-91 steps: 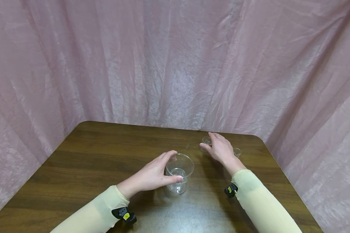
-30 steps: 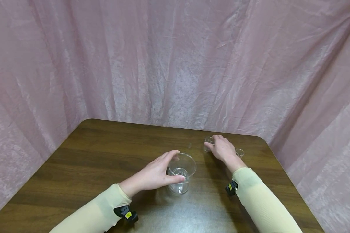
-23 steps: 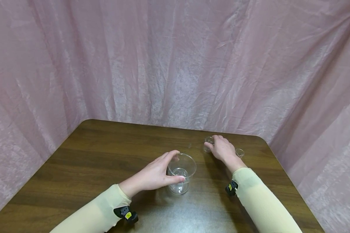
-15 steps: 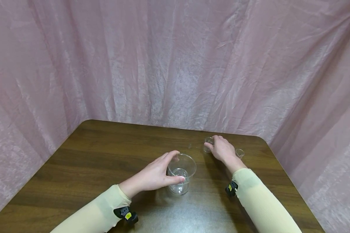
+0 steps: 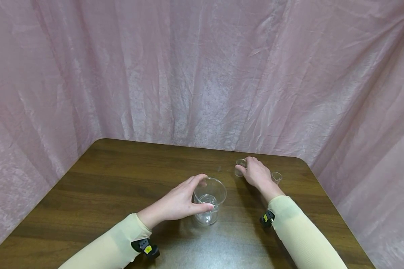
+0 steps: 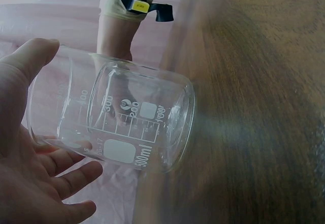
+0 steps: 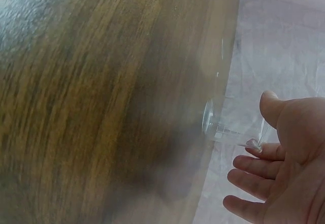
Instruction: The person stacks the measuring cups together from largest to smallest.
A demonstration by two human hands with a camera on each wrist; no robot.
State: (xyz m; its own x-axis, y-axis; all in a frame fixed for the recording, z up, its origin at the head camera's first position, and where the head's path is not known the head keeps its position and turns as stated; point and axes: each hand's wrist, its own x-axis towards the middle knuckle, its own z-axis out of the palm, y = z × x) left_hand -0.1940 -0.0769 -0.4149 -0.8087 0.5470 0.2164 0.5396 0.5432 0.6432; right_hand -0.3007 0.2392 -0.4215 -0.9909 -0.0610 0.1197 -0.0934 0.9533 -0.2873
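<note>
Big clear glass beaker (image 6: 119, 151) stands upright on the brown wood table (image 5: 131, 179), nearest the person — white print incl. "500ml", scale marks, blank label patch; a smaller clear glass (image 5: 207, 201) sits inside it. L hand (image 5: 176, 203) holds it near the rim, thumb on the near side, forefinger on the far side, other fingers spread.

R hand (image 5: 256, 172) is farther back, pinching a small clear beaker (image 5: 239, 172) near its rim btwn thumb & forefinger — rest of the fingers out straight, apart. That beaker's upright near the table's back edge; the hand hides its R side in the head view.

Another small glass (image 5: 277, 177) is just R of the R wrist, partly covered by it. Faint clear glint (image 5: 219, 169) left of the pinched one, too faint to ID. Pink curtain (image 5: 202, 74) behind.
</note>
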